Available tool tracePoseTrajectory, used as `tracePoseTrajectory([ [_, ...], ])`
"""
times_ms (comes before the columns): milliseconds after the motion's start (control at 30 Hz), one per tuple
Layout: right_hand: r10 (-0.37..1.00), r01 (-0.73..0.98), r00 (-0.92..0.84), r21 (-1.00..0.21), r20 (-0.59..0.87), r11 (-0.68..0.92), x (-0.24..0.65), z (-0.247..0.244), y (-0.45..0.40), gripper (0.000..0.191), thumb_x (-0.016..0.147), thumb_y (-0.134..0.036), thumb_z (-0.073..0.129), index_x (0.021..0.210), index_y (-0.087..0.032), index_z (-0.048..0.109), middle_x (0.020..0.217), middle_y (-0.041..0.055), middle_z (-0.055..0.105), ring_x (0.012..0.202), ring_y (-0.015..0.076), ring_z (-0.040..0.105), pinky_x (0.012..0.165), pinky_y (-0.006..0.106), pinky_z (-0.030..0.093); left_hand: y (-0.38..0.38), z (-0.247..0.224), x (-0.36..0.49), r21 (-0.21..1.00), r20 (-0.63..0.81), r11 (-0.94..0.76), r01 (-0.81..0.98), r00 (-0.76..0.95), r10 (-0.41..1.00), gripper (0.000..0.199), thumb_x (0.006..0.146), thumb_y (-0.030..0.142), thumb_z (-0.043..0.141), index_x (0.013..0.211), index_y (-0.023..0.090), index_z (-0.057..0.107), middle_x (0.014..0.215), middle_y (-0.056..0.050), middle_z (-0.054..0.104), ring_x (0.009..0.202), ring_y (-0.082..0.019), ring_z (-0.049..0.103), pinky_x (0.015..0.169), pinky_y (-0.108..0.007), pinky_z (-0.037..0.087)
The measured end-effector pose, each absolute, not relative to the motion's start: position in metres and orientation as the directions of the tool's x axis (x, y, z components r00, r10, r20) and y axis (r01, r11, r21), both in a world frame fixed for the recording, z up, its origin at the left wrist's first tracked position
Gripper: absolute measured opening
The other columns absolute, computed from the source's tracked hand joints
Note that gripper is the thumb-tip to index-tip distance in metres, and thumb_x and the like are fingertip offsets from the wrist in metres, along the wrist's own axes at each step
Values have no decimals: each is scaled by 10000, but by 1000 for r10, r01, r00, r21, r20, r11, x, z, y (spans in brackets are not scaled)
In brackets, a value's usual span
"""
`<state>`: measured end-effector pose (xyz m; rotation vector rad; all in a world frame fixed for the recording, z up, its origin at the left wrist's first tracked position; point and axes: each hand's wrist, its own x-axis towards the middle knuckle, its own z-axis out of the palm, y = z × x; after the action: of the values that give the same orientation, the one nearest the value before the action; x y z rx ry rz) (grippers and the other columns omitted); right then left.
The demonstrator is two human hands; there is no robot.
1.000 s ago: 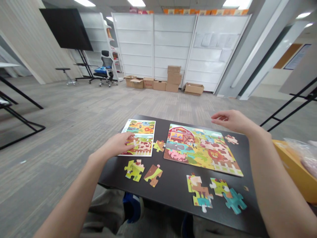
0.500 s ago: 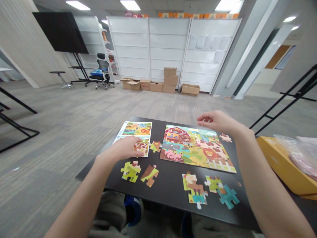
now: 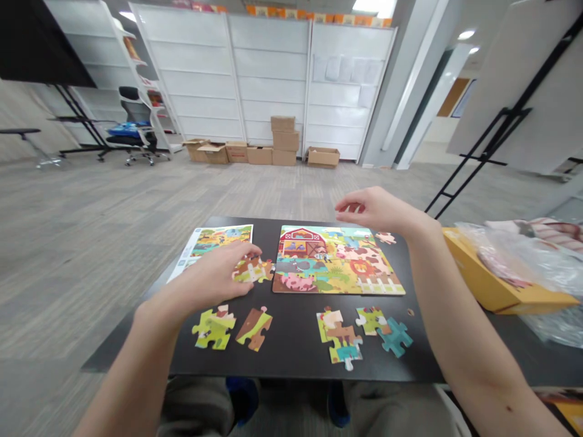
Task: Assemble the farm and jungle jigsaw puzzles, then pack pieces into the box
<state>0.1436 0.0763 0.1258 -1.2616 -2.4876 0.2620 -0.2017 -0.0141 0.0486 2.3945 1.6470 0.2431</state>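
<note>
My left hand [image 3: 218, 270] hovers at the right edge of a printed picture sheet [image 3: 186, 252], thumb and fingers apart. Between its fingertips, puzzle pieces [image 3: 255, 271] with a white fence and brown ground show; I cannot tell whether the hand touches them. My right hand [image 3: 371, 209] is raised over the far edge of the farm puzzle board [image 3: 334, 261], fingers loosely bent, nothing seen between them. The board shows a red barn, cows, a lion and a pig. A pinkish piece [image 3: 386, 238] lies beyond its right corner, partly by my wrist.
Nearer me on the black table [image 3: 291, 328] lie a green piece [image 3: 214, 328], a brown-green piece [image 3: 255, 329], a joined cluster [image 3: 339, 337], a green-white piece [image 3: 371, 320] and a teal piece [image 3: 395, 335]. A yellow box [image 3: 492, 285] with plastic wrapping stands at right.
The view has turned to the right. My left thumb and fingers have spread wider, and a fence-patterned piece now shows between them. My right hand stays raised over the board's far edge.
</note>
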Motion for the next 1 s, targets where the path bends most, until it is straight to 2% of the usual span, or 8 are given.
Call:
tracePoseTrajectory([
  [100, 785, 713, -588, -331, 197, 618, 136, 124, 67, 299, 860, -440, 631, 977, -206, 775, 810, 44, 740, 724, 169, 648, 671, 293, 488, -16, 56, -160, 367, 53, -451, 813, 466, 883, 533, 798, 329, 640, 1314, 230, 553, 1329, -74, 637, 1186, -274, 611, 1010, -371, 475],
  [167, 774, 696, -611, -353, 168, 626, 136, 116, 63, 286, 865, -424, 625, 989, -211, 770, 856, 45, 754, 741, 171, 652, 672, 285, 480, -14, 52, -127, 398, 101, -532, 747, 541, 835, 534, 808, 275, 651, 1329, 236, 544, 1378, -74, 607, 1222, -270, 591, 1022, -374, 467],
  [233, 774, 695, -621, -371, 123, 616, 144, 101, 60, 270, 861, -417, 629, 981, -218, 767, 890, 45, 763, 757, 178, 656, 677, 285, 472, -9, 43, -97, 407, 124, -614, 676, 625, 770, 490, 788, 234, 679, 1267, 209, 580, 1332, -88, 632, 1200, -271, 601, 1013, -373, 470],
  [367, 835, 758, -549, -438, -30, 483, 177, 61, 54, 265, 848, -433, 633, 902, -205, 759, 792, 44, 752, 694, 178, 645, 622, 278, 448, 4, 22, -53, 374, 123, -701, 608, 716, 687, 293, 801, 246, 681, 1082, 169, 642, 1155, -112, 681, 1084, -281, 637, 901, -367, 507],
  [567, 836, 775, -511, -527, -198, 349, 215, 18, 46, 337, 803, -506, 660, 770, -171, 687, 720, 25, 686, 631, 149, 572, 559, 252, 392, 14, 13, -26, 329, 64, -720, 612, 746, 663, 227, 831, 280, 653, 1030, 171, 671, 1113, -97, 694, 981, -262, 663, 794, -342, 506],
  [733, 828, 762, -524, -545, -199, 350, 220, 9, 46, 355, 757, -524, 708, 734, -175, 648, 724, 16, 650, 651, 145, 549, 572, 258, 373, 18, 4, -23, 303, 48, -725, 619, 749, 660, 231, 842, 263, 637, 1054, 195, 699, 1118, -79, 702, 1012, -261, 653, 825, -345, 498],
  [1000, 838, 770, -497, -561, -228, 304, 222, 5, 45, 287, 750, -458, 709, 733, -183, 630, 724, 17, 656, 660, 154, 554, 582, 265, 376, 21, -4, -24, 364, 80, -738, 568, 770, 633, 226, 868, 256, 628, 1074, 197, 700, 1102, -78, 700, 1011, -250, 649, 854, -347, 495],
])
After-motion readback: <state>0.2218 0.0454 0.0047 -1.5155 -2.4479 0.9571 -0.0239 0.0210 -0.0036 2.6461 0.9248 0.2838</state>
